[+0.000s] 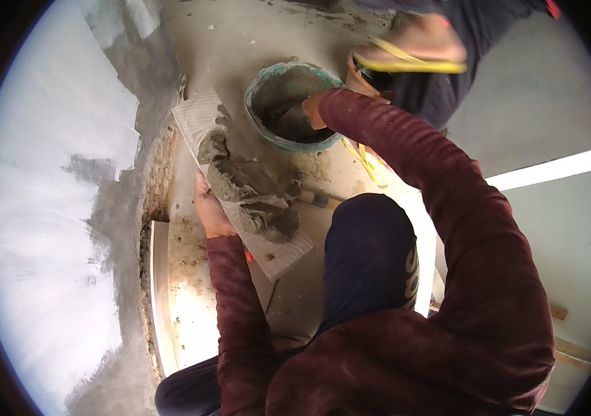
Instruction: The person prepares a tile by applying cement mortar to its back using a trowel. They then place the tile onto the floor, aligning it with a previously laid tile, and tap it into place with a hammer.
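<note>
A grey-smeared wall (101, 173) fills the left. Beside it, the person's left hand (211, 210) holds a tile (280, 255) by its left edge, the fingers mostly hidden beneath; the tile slants up and down to the right of that grip, heaped with wet mortar (240, 179). Further right, the right hand (315, 111) dips into a bucket (252, 104) of mortar; whether its fingers are closed cannot be told. At upper right is another person's sandalled foot (429, 43), blurred.

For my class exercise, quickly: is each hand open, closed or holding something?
Left hand: holding the mortar-covered tile by its edge.
Right hand: reaching into the bucket; grip cannot be told.
</note>
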`<state>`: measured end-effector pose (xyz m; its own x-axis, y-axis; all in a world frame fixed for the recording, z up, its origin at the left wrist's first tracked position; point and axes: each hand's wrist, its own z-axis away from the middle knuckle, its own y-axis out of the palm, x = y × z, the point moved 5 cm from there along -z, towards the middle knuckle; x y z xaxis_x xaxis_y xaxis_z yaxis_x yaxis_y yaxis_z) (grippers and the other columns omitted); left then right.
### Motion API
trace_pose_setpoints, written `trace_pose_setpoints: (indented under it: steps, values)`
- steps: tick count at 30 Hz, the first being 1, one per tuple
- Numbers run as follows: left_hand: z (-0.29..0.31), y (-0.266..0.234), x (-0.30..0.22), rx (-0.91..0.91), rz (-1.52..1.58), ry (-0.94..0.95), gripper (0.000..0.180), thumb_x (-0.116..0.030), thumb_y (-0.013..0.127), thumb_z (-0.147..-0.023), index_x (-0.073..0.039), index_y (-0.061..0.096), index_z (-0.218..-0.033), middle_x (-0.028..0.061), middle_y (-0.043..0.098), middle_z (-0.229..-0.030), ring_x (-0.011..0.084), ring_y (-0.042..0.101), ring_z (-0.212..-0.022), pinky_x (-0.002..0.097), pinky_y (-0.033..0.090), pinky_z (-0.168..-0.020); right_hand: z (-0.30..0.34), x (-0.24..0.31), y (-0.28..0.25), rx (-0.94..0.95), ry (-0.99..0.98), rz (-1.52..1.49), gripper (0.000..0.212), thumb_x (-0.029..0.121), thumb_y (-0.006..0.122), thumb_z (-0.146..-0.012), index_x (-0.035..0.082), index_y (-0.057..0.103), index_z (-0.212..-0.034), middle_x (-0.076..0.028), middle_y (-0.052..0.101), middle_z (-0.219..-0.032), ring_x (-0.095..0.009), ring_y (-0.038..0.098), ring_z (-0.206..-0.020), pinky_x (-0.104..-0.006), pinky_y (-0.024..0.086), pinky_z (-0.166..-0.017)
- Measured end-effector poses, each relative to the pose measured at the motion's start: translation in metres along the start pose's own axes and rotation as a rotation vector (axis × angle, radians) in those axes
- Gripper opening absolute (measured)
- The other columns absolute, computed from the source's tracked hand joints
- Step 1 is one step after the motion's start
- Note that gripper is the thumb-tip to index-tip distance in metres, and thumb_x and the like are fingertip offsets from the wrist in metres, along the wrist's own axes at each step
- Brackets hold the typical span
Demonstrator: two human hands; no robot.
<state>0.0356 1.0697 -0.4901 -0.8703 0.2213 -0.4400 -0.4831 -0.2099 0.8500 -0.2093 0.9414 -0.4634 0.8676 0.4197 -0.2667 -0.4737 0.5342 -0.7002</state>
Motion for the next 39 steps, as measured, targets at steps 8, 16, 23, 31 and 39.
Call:
trace_pose_setpoints:
  steps: [8,16,23,31,39]
  values:
    - [-0.005,-0.007,0.004,-0.001,0.062,-0.033,0.046,-0.036,0.035,-0.099,-0.004,0.048,-0.130,0.0114,0.056,-0.125,0.0279,0.057,-0.109,0.0417,0.047,-0.093,0.028,-0.041,0.006,0.157,-0.166,-0.547,0.026,0.027,0.056,-0.086,0.003,0.064,-0.081,-0.009,0.060,-0.067,-0.019,0.058,-0.057,-0.0350,0.045,-0.052]
    - [-0.002,-0.004,0.006,-0.016,-0.035,0.015,0.045,-0.035,0.037,-0.099,-0.003,0.049,-0.129,0.0110,0.059,-0.122,0.0277,0.059,-0.107,0.0401,0.048,-0.093,0.041,-0.058,0.046,0.221,-0.170,-1.115,0.029,0.036,0.052,-0.092,0.010,0.056,-0.080,0.000,0.052,-0.063,-0.011,0.047,-0.050,-0.0279,0.039,-0.044]
    - [-0.011,-0.010,0.014,-0.011,-0.118,0.028,0.045,-0.033,0.033,-0.100,-0.002,0.046,-0.131,0.0119,0.056,-0.126,0.0277,0.056,-0.111,0.0401,0.045,-0.097,0.065,-0.068,0.078,0.104,-0.150,-1.497,0.029,0.037,0.052,-0.093,0.008,0.057,-0.090,-0.001,0.052,-0.066,-0.010,0.048,-0.051,-0.0266,0.040,-0.044]
    - [-0.002,0.020,0.023,-0.018,-0.128,-0.009,0.046,-0.033,0.033,-0.100,-0.002,0.045,-0.132,0.0128,0.054,-0.128,0.0290,0.055,-0.114,0.0418,0.044,-0.098,0.051,-0.057,0.052,0.033,-0.179,-0.783,0.035,0.034,0.047,-0.088,0.005,0.060,-0.074,-0.007,0.057,-0.062,-0.020,0.056,-0.054,-0.0355,0.047,-0.052]
    - [0.006,0.029,0.026,0.078,-0.079,0.016,0.047,-0.035,0.036,-0.099,-0.001,0.046,-0.131,0.0136,0.055,-0.126,0.0292,0.056,-0.111,0.0419,0.046,-0.096,0.043,-0.064,0.022,0.209,-0.254,-0.691,0.037,0.036,0.049,-0.089,0.002,0.061,-0.081,-0.008,0.059,-0.070,-0.020,0.056,-0.057,-0.0354,0.046,-0.053]
